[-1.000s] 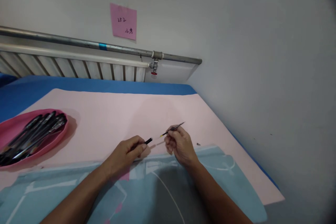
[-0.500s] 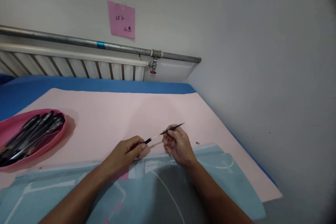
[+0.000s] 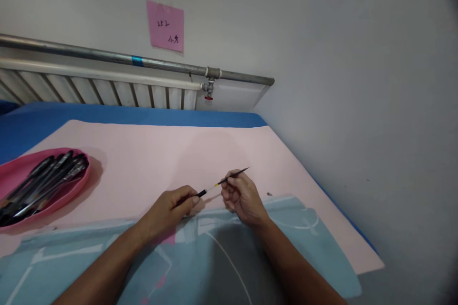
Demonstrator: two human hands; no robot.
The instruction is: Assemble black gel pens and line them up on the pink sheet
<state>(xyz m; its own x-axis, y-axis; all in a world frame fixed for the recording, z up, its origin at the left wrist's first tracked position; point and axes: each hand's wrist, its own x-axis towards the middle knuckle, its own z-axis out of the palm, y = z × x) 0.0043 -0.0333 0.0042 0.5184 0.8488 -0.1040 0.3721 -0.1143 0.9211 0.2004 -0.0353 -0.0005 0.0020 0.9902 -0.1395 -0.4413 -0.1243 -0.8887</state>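
My left hand (image 3: 171,208) is closed round a black pen barrel (image 3: 202,193), of which only the open front end shows past my fingers. My right hand (image 3: 241,196) pinches a thin pen refill (image 3: 232,176) with a dark tail and a pale, yellow-marked front. The refill's front end meets the barrel's opening between my two hands. Both hands hover just above the pink sheet (image 3: 171,157) near the table's front.
A pink oval tray (image 3: 73,190) at the left holds several black pens (image 3: 43,178). A blue-green patterned mat (image 3: 200,257) lies under my forearms. A small dark speck (image 3: 269,194) sits right of my right hand. A radiator (image 3: 96,93), pipe and wall bound the table.
One second ago the refill and barrel were apart. My right hand has moved left, bringing the refill's front end to the barrel's opening. My left hand has stayed put.
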